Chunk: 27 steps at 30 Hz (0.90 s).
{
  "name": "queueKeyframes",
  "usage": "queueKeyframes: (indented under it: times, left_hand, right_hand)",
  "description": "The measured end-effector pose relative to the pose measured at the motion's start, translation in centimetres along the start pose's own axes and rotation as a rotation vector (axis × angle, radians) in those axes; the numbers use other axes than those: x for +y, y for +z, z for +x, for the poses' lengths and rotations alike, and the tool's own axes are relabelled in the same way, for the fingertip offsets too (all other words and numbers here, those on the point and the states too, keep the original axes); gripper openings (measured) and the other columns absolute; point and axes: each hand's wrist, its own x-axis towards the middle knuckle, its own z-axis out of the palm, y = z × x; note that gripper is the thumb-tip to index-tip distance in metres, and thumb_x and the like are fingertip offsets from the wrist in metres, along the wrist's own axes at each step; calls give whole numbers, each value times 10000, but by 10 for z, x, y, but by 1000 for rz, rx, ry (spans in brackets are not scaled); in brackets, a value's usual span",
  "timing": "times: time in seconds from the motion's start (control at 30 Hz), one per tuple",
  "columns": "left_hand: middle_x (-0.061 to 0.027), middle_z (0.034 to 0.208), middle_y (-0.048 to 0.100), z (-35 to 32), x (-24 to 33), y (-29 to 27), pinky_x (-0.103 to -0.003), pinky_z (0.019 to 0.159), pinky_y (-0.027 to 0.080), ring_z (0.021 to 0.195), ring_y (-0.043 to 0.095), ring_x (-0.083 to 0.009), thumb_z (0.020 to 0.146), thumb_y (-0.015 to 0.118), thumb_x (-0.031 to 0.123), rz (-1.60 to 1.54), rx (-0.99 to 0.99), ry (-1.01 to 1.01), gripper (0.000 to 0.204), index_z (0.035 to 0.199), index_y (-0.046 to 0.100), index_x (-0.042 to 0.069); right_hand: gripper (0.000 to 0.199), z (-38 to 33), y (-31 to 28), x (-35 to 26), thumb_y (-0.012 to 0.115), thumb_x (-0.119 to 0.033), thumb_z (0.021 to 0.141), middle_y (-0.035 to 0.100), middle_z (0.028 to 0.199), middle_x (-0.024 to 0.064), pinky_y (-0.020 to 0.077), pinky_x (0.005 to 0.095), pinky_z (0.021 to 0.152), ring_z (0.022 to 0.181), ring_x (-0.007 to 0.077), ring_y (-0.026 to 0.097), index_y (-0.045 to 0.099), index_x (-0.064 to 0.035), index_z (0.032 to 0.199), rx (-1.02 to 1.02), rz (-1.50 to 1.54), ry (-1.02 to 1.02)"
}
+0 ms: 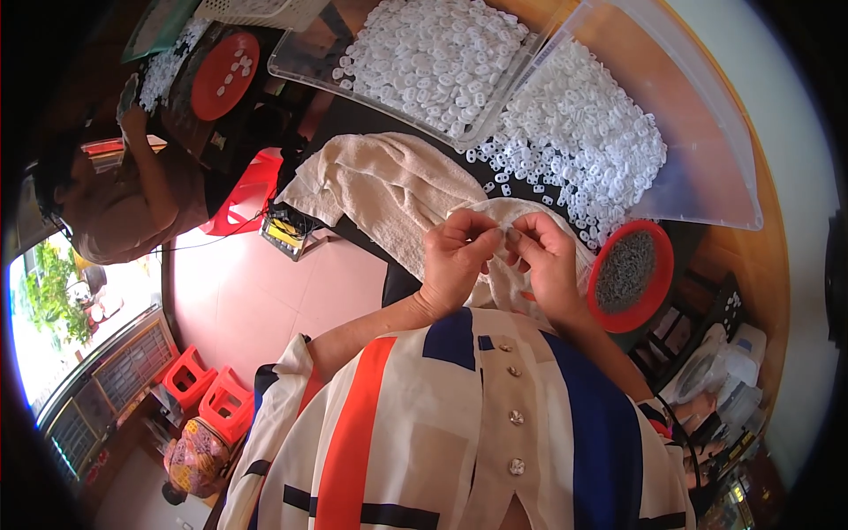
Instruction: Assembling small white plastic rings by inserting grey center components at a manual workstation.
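White and tiny, the piece (505, 227) sits between my left grip (458, 254) and right grip (546, 261) — I have both pinched on it, over the beige towel (384, 190). I judge this step delicate two-handed handling; the next move seems to call for light pressure.

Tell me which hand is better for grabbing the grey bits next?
Probably the right hand: the red bowl of grey bits lies beside its wrist, while the left hand is farther away. Both seem to pinch something small and white, so either may need freeing first.
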Motion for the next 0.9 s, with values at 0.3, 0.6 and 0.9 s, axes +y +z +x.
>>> queueKeyframes:
  times: [0.3, 0.6, 0.9]
  left_hand:
    - [-67, 768, 626, 3, 4, -1, -240, 528, 472, 625, 577, -117, 857, 644, 15, -121, -92, -36, 68, 897, 621, -34]
    - [-85, 796, 634, 8, 5, -5, -272, 583, 486, 654, 585, -143, 905, 612, 114, -89, -151, -82, 139, 923, 627, -23]
    - [-116, 837, 620, 23, 7, 4, -289, 550, 479, 755, 594, -169, 932, 529, 441, -183, -58, -223, 486, 971, 619, -35]
  right_hand:
    - [158, 3, -7, -6, 565, -188, 928, 611, 715, 18, 394, 215, 561, 614, 95, 572, 600, -36, 903, -61, 197, 138]
    - [152, 2, -8, 1, 573, -178, 925, 617, 729, 21, 388, 211, 544, 617, 91, 566, 604, -30, 914, -61, 197, 102]
    - [124, -4, 12, -5, 574, -175, 937, 606, 745, 4, 352, 183, 518, 609, 59, 532, 597, -54, 931, -219, 194, 147]
